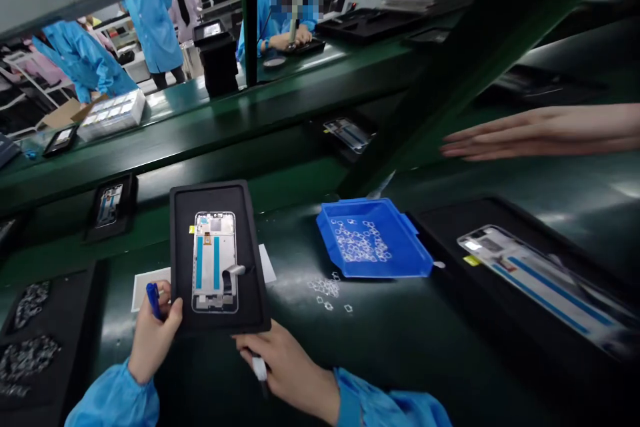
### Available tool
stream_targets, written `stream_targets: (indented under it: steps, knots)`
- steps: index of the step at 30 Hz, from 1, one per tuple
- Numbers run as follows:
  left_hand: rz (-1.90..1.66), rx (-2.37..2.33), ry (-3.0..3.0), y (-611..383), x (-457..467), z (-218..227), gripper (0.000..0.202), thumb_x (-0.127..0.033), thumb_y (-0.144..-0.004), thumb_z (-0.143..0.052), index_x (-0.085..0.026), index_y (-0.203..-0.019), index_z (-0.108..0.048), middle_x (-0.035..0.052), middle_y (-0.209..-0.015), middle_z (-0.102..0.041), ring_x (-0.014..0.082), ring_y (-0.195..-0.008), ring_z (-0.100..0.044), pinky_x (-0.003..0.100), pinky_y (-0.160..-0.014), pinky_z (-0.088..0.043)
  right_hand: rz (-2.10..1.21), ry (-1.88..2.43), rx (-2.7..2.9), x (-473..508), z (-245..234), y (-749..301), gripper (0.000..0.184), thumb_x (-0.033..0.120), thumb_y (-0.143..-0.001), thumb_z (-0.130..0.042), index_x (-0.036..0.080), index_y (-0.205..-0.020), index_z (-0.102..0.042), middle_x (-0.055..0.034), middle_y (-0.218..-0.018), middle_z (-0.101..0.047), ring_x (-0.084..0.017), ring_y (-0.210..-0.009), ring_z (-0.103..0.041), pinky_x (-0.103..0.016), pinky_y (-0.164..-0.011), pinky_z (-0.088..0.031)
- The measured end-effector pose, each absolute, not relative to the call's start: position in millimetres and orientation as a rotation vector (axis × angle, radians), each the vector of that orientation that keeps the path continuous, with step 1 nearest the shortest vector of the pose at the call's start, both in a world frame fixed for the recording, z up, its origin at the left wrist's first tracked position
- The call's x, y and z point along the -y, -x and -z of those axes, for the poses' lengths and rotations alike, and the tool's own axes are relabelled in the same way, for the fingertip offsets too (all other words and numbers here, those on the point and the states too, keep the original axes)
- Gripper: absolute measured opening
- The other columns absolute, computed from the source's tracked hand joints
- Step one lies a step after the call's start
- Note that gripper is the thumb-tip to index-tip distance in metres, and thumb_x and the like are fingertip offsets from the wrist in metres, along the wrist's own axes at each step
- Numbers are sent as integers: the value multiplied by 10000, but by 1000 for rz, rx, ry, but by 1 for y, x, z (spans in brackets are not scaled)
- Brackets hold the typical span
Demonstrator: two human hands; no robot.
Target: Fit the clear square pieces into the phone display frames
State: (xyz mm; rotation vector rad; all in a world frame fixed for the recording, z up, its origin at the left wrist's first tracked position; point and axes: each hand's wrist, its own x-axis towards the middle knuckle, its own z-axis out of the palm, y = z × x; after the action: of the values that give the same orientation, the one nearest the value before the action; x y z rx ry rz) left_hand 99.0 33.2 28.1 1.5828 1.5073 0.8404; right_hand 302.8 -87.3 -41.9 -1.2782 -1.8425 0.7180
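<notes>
A smartphone chassis (209, 265), its silver plate bearing two blue strips (217, 263), lay lengthwise inside a black rectangular tray (182, 250), a yellow tab (192, 229) jutting from its upper left. A blue pen-like tool (153, 300) leaned beside the tray's lower left; a white-bodied tool (259, 368) slanted below its lower edge.

1 phone frame (208, 267) lies in 1 tray (182, 247), left of the bin (400, 243).

The person's left hand (150, 337) grips a black tray (181, 260), a blue pen (153, 301) at its fingers. The right hand (290, 363), fingers around a white-ended tool (259, 368), meets the tray's lower edge. Beyond the fingertips lies a phone frame (227, 253); farther right, a blue bin (401, 247).
</notes>
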Motion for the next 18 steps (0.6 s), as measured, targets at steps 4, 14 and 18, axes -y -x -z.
stream_targets:
  steps: [4, 14, 18]
  knots:
    - [-852, -1646, -1541, -58, 5, -20, 420, -529, -666, -683, -204, -868, -510, -4, -682, -588, 170, -578, -592, 274, -545, -513, -391, 1221, 2008, 96, 45, -310, 348, 18, -854, -468, 203, -1064, -675, -83, -925, -734, -230, -979, -668, -401, -940, -523]
    - [-692, -1729, -1483, -7, 142, 30, 356, -513, -778, -670, -193, -859, -537, -10, -685, -561, 145, -580, -578, 227, -545, -505, -439, 1442, 1392, 127, 12, -348, 317, 310, -1019, -460, 254, -1292, -612, -21, -774, -567, -136, -576, -579, -275, -543, -522]
    - [-584, -1717, -1594, -7, 159, 27, 355, -538, -812, -638, -192, -860, -573, 24, -760, -606, 165, -652, -605, 246, -595, -529, -883, 1391, 1040, 122, 9, -324, 295, 411, -1005, -471, 222, -1115, -669, -28, -831, -626, -114, -517, -590, -283, -516, -546]
